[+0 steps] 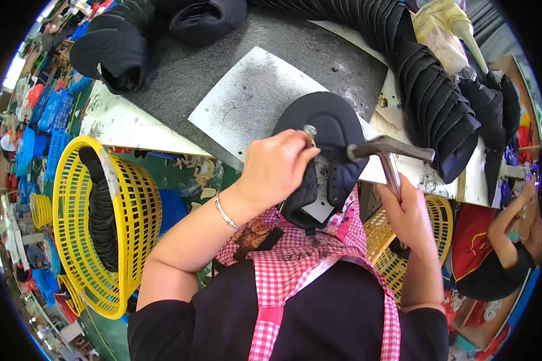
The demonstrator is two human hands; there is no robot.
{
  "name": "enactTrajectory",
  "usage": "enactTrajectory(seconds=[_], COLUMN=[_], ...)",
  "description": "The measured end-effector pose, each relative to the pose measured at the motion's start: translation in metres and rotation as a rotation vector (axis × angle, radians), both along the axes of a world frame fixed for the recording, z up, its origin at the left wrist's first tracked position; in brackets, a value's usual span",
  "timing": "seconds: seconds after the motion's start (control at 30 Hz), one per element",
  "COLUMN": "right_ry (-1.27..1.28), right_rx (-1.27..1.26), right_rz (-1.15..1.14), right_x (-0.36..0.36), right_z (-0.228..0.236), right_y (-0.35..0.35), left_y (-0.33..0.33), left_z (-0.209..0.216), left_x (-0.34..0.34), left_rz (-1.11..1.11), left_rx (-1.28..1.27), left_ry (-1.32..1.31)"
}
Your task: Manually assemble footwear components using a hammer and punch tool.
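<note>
My left hand (277, 165) pinches a short metal punch (310, 130) over a black shoe upper (322, 111). Its round metal top shows above my fingers; its lower end is hidden by them. The upper lies at the near edge of the worktable, with two eyelet flaps towards me and a row of small holes in the right flap. My right hand (406, 210) is closed around the handle of a hammer (391, 171). The hammer's head is to the right of the punch, apart from it. Under the upper is a white sheet (247, 99).
A dark slab (168, 111) covers much of the table. Stacked black uppers (433, 108) curve along the far and right edges; more uppers (111, 48) lie far left. Yellow baskets (144, 204) stand left and right of me. A yellowed container (439, 36) is far right. Another person sits right.
</note>
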State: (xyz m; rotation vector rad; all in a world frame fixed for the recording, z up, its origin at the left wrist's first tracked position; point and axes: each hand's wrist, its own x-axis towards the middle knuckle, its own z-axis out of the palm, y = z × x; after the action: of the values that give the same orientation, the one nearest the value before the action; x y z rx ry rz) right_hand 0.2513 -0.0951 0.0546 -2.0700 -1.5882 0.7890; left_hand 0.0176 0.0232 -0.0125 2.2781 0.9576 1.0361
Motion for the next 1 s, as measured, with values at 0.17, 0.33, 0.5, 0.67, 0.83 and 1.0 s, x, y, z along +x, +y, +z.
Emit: enactTrajectory(seconds=[0.17, 0.33, 0.5, 0.67, 0.83, 1.0], right_ry=[0.830, 0.935, 1.004, 0.125, 0.377, 0.510], right_rx=[0.113, 0.074, 0.380, 0.427, 0.969, 0.877], right_rz=[-0.174, -0.121, -0.243, -0.559, -0.913, -0.887], right_x=[-0.015, -0.014, 0.013, 0.222, 0.169, 0.296], right_z=[-0.095, -0.131, -0.082, -0.079, 0.025, -0.037], right_y=[-0.028, -0.055, -0.076, -0.207, -0.135, -0.044], left_y=[-0.003, -0.017, 0.005, 0.157, 0.264, 0.313], left_z=[-0.004, -0.005, 0.010, 0.080, 0.144, 0.158], left_x=[0.006, 0.019, 0.004, -0.083, -0.157, -0.136], left_rz=[0.035, -0.057, -0.049, 0.325, 0.235, 0.122], left_rx=[-0.699, -0.548, -0.496, 0.521, 0.549, 0.186], left_ry=[-0.434, -0.363, -0.416, 0.115, 0.821, 1.249])
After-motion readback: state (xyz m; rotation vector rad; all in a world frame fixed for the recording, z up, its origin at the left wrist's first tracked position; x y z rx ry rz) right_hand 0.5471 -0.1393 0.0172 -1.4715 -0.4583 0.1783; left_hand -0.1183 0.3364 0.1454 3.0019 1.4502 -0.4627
